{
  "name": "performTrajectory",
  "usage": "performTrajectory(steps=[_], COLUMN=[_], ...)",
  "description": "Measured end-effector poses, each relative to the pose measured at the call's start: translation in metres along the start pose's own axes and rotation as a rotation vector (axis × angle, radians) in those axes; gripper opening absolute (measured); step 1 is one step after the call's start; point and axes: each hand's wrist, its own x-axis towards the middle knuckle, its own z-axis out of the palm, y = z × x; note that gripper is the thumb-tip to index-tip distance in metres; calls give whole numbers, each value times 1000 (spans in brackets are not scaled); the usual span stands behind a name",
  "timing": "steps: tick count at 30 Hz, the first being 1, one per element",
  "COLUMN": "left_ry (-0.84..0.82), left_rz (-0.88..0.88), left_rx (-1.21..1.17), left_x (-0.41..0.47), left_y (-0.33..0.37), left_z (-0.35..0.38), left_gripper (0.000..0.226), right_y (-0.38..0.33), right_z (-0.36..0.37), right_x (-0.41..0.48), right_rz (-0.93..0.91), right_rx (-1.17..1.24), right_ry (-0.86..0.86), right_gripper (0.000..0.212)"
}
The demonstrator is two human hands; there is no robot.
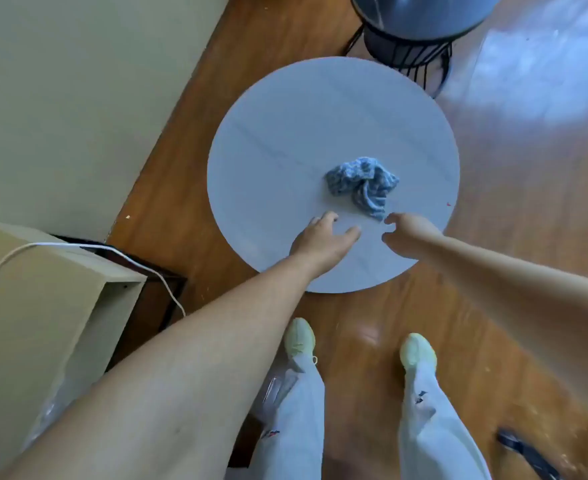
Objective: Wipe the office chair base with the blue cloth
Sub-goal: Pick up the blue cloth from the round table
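Left hand, right hand near blue cloth

Both bare arms outstretched, left hand and right hand loosely spread, empty.

Blue cloth lies crumpled on round table.

One blue cloth, one round table, two hands (both empty).
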Motion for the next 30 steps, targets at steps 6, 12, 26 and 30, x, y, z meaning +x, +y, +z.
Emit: performTrajectory(steps=[6, 12, 26, 30], left_ry=[-47, -74, -360, -681], left_rz=[34, 111, 504, 311], left_rx=[93, 202, 676, 366], left_x=[61, 100, 10, -57], left_y=[-50, -46, 21, 51], left_z=[39, 78, 239, 329], left_gripper=[80, 69, 9, 16], right_y=[-9, 17, 195, 284], right_z=[74, 96, 140, 169], right_x=[75, 103, -109, -189], right_rz=[-101, -98, 74, 246], right_rx=[-109, -224, 991, 1304], right_ry=[95, 198, 227, 417], right_gripper=[50, 52, 19, 16])
